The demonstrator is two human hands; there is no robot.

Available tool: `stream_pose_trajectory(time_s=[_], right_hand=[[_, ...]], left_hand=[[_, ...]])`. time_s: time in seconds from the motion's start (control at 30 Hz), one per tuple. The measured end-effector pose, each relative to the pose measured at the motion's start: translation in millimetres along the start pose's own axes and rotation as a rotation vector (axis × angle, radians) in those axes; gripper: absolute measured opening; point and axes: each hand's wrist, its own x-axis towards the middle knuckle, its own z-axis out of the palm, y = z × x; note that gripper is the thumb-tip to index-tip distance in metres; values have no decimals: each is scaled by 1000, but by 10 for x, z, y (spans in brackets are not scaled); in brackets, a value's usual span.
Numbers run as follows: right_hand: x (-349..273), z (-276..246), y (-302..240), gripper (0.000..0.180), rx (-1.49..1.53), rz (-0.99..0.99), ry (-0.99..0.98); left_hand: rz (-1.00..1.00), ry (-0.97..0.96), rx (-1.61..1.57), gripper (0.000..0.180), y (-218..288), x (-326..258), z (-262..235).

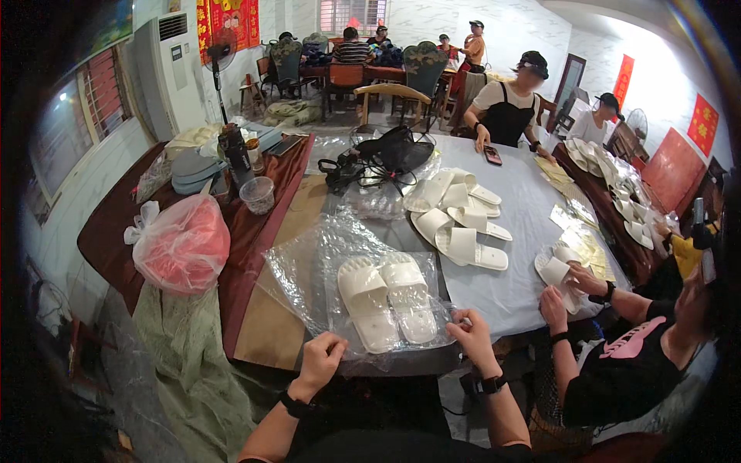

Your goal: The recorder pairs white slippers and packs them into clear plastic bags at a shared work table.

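Observation:
A pair of white slide slippers (402, 297) lies side by side inside a clear plastic bag (338, 316) near the table's front edge. My left hand (319, 361) is closed at the bag's near left corner, fingers pinched together on the film. At the opposite side, my right hand (472, 337) pinches the bag's right edge between thumb and fingers. More clear plastic bags (297, 270) lie flat under and left of this one. Several loose white slippers (472, 245) are heaped beyond my right hand.
A red bundle in a white plastic bag (183, 245), a clear tub (257, 195) and a dark bottle (235, 152) stand left. Black bags and cables (390, 158) lie at the back. On the right, a co-worker's hands (557, 307) handle a white slipper (554, 272); another person stands behind the table.

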Motion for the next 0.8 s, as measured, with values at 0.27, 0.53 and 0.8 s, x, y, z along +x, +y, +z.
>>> stream_pose_trajectory(time_s=[0.27, 0.53, 0.8], right_hand=[[41, -5, -163, 36, 333, 473, -176], [-6, 20, -634, 20, 725, 628, -277], [-178, 111, -732, 25, 1038, 514, -373]], left_hand=[[330, 210, 583, 63, 126, 29, 60], [582, -225, 616, 77, 517, 18, 205], [654, -59, 771, 73, 338, 162, 349]])
